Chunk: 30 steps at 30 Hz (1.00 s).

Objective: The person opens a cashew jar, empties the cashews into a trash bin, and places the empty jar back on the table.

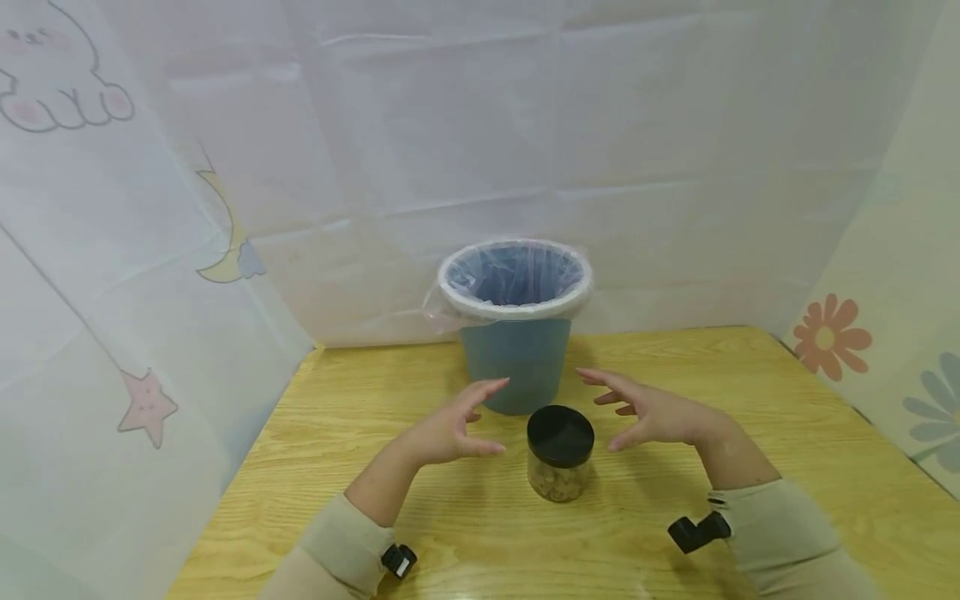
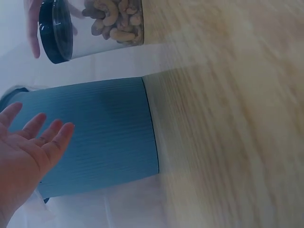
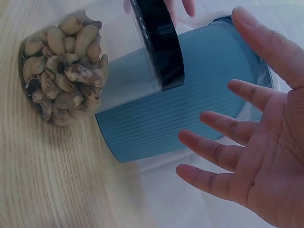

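Note:
A clear jar (image 1: pixel 558 479) with a black lid (image 1: pixel 561 435) stands upright on the wooden table, between the two hands. Cashew nuts (image 3: pixel 66 71) fill roughly its lower half, as the right wrist view shows. To the left of the jar, my left hand (image 1: pixel 453 427) is held in the air with fingers spread and thumb apart, gripping nothing. My right hand (image 1: pixel 660 414) mirrors it on the other side, palm turned toward the jar, fingers loosely extended. Gaps show between both hands and the jar in the head view.
Behind the jar stands a blue trash bin (image 1: pixel 517 362) lined with a clear plastic bag (image 1: pixel 468 279) under a white rim. The wooden table (image 1: pixel 360 375) meets printed white sheets (image 1: pixel 420 150) at the back and sides. Small black wrist cameras sit on both sleeves.

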Tool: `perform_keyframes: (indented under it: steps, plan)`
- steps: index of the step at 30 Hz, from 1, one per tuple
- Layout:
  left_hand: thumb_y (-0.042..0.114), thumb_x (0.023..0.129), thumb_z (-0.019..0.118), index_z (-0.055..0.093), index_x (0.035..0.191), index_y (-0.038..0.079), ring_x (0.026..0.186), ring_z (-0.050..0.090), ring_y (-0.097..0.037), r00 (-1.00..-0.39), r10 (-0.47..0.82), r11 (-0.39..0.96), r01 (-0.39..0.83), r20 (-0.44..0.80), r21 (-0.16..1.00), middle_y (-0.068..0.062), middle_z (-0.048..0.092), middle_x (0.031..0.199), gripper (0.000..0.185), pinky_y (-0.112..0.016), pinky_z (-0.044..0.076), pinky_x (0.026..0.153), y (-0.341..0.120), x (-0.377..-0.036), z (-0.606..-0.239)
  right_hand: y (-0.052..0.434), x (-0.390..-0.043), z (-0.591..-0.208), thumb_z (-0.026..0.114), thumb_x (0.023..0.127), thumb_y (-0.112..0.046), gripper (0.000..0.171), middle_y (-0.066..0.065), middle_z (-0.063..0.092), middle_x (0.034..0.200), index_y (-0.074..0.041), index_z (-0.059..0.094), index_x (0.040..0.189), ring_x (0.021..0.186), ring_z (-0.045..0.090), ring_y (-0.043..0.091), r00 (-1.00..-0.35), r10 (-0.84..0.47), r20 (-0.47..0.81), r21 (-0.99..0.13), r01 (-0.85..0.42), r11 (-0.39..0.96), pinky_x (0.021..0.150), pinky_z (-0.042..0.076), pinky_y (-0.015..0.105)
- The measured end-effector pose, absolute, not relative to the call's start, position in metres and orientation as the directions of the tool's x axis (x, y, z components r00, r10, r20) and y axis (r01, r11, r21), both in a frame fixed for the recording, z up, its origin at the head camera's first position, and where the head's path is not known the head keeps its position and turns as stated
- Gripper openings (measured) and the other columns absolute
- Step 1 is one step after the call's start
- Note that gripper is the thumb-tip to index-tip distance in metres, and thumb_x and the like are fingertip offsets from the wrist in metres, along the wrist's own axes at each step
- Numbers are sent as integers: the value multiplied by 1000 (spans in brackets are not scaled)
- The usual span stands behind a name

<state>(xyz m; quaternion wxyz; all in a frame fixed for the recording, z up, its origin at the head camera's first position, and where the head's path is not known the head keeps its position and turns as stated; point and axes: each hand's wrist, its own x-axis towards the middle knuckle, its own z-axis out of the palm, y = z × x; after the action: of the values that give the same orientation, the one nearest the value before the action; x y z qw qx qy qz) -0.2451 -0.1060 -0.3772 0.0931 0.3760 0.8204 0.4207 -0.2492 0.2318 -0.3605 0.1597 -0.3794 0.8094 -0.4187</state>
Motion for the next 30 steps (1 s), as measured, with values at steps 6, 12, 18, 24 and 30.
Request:
perform_keyframes:
  steps: [6,12,18,24,30]
  plan:
    - [31,79,72,18,147,19,132,26,-27,-695,703,374,542,150,753,-1,23,147,87,-46,33,101,-103,-244,-379,231,-251,-364,71,80,-19,92,19,12,149,-12,9,147,124,33,44,-666,-744,53,-795,-479,372,93,28,64]
    - [37,79,71,15,147,26,131,29,-22,-690,709,389,553,144,737,-3,23,147,88,-42,35,100,-100,-243,-385,229,-250,-369,72,80,-17,92,19,14,148,-12,10,147,124,33,44,-665,-745,40,-807,-461,368,93,28,65]
    - [41,78,71,16,147,19,129,31,-22,-681,718,406,577,144,709,-3,26,145,91,-43,38,97,-98,-245,-391,226,-250,-372,72,79,-19,93,19,15,147,-11,9,147,123,33,45,-659,-751,42,-804,-468,366,93,27,65]
    - [42,77,71,15,147,19,130,29,-26,-688,716,420,563,122,712,-2,24,146,93,-45,37,97,-96,-247,-394,225,-253,-376,72,79,-18,92,20,15,147,-12,10,147,123,33,47,-658,-752,39,-811,-461,361,93,27,66]
    - [42,76,72,15,147,19,131,29,-28,-691,717,428,540,91,725,-2,24,146,94,-43,37,99,-95,-246,-395,225,-254,-383,72,79,-18,93,22,15,147,-13,10,147,122,32,48,-664,-748,19,-821,-437,367,92,28,66]
